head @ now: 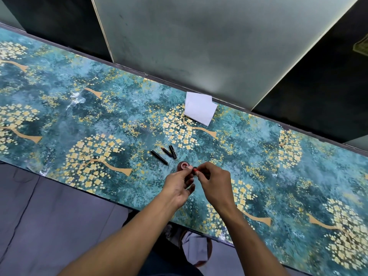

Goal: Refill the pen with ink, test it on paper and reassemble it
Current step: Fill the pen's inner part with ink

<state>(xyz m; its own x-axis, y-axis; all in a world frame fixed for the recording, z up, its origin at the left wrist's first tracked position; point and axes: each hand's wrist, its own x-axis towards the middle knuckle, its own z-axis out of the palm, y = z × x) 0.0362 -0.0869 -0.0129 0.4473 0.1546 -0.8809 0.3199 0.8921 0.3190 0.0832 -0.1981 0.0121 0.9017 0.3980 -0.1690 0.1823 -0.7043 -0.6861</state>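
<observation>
A small open ink bottle [184,165] with a reddish rim stands on the patterned table [99,116], just beyond my fingertips. My left hand [177,185] and my right hand [214,183] meet right in front of it. Together they pinch a small dark and red part [195,170], too small to identify. Three black pen pieces lie behind the bottle: a long barrel [159,157], a thin piece with a reddish tip [166,152] and a short cap [172,151]. White paper sheets [200,110] lie further back near the wall.
The table has a teal cover with yellow tree prints and a near edge running diagonally [111,199]. A grey wall panel [199,46] rises behind it. Grey floor [49,216] and my legs show below the edge.
</observation>
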